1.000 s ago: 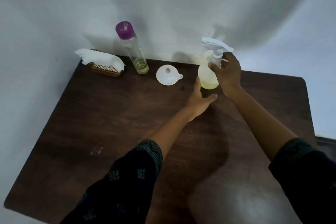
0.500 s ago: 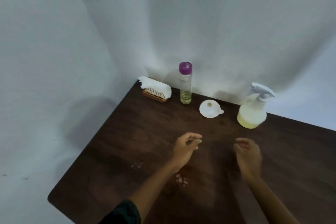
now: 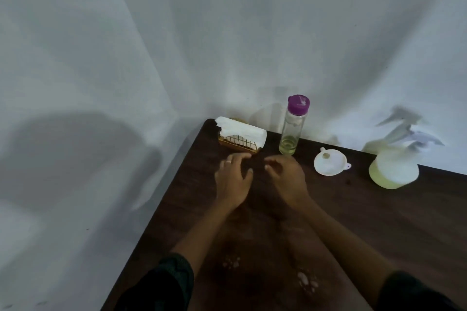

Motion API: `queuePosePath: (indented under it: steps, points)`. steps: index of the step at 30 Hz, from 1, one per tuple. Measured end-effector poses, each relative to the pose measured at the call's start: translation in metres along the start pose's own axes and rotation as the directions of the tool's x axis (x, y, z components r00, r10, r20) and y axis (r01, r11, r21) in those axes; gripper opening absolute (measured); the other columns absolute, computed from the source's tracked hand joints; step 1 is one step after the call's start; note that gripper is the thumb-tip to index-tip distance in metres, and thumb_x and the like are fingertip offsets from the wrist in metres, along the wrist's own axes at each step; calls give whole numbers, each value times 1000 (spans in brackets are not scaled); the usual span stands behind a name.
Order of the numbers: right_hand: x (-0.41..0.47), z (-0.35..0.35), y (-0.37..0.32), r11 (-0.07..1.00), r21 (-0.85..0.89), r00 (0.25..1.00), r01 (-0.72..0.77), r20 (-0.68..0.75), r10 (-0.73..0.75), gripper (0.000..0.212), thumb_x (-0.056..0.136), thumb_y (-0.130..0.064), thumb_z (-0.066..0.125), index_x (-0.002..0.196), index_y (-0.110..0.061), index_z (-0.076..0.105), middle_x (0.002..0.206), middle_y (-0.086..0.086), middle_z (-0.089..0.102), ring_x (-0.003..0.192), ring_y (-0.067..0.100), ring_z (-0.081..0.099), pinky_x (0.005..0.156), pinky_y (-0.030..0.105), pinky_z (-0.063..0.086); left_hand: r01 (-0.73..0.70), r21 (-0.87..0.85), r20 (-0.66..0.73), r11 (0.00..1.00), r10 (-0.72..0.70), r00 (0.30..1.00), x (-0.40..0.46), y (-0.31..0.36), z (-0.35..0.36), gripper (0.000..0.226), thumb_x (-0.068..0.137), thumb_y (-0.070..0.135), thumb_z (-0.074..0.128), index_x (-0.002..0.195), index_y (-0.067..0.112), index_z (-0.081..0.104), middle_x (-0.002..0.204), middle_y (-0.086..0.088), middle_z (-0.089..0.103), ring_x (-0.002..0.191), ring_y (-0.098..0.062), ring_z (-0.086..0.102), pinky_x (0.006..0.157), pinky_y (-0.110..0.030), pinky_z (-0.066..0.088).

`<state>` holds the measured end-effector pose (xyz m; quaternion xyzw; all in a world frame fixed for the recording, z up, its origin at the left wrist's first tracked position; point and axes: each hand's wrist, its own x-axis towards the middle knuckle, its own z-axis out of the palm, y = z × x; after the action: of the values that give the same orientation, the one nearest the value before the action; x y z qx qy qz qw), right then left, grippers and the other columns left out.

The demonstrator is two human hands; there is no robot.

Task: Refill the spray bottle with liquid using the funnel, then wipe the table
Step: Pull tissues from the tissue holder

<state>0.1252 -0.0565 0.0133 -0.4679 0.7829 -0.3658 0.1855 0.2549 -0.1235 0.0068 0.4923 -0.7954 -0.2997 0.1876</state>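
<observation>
Hovering my left hand (image 3: 233, 179) and right hand (image 3: 288, 179) side by side, fingers loosely spread, empty | farther: tissue holder (image 3: 240, 137) far left, purple-capped bottle (image 3: 293, 126), funnel (image 3: 329, 162), spray bottle (image 3: 394, 164) far right on table (image 3: 379, 222)

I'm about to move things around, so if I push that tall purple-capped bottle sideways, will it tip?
Probably. The purple-capped bottle is tall and narrow, so a push near the cap likely topples it. Only a little liquid sits at the bottom, so it is probably light; pushed low, it should slide.
</observation>
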Motion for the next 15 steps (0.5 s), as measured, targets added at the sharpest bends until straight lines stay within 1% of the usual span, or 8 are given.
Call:
queuePosePath:
  steps: [2,3,4,6,9,13,15]
  points:
    - [19,9,-5,996,-80,997,40,-56,-45,24,86,-15,64,110,-14,68,108,4,64,103,17,57,87,25,41,-67,160,-42,985,75,996,21,-5,-8,39,89,26,58,127,28,50,141,4,44,131,-19,36,104,-43,29]
    - [26,11,-6,992,-117,995,50,-78,-60,25,85,-15,65,109,-13,69,107,5,64,102,18,56,84,24,40,-105,227,-55,968,121,991,30,-8,-10,41,88,26,58,128,27,50,143,3,42,133,-20,34,104,-44,27]
    - [34,14,-7,987,-149,993,57,-98,-72,25,84,-14,66,109,-12,69,106,6,63,101,19,56,81,24,41,-142,281,-60,949,165,984,39,-11,-11,42,86,26,59,128,26,51,145,2,41,133,-22,33,103,-44,26]
    - [47,18,-8,977,-201,986,74,-132,-102,24,82,-13,68,106,-11,70,102,8,61,98,22,55,75,28,43,-201,351,-38,914,229,973,52,-19,-10,43,83,25,62,125,27,53,146,1,40,134,-24,33,102,-46,25]
    - [61,25,-5,946,-299,975,128,-138,-175,25,78,-11,71,103,-11,71,99,11,62,96,27,56,75,34,46,-246,402,-3,882,270,963,64,-27,-8,45,82,27,65,125,28,54,148,-2,38,135,-26,33,103,-47,25]
    - [75,35,-2,898,-394,960,198,-108,-259,24,74,-9,74,98,-10,72,94,12,63,88,29,60,70,36,49,-264,423,-5,867,293,956,71,-34,-4,45,81,28,67,125,26,56,149,-5,38,136,-30,33,105,-49,25]
    - [79,38,-1,881,-422,956,212,-97,-277,26,72,-9,75,98,-10,72,95,13,62,87,29,60,69,36,50,-264,419,-10,869,295,955,75,-35,-3,46,80,28,68,124,25,57,149,-6,37,135,-31,33,105,-49,24]
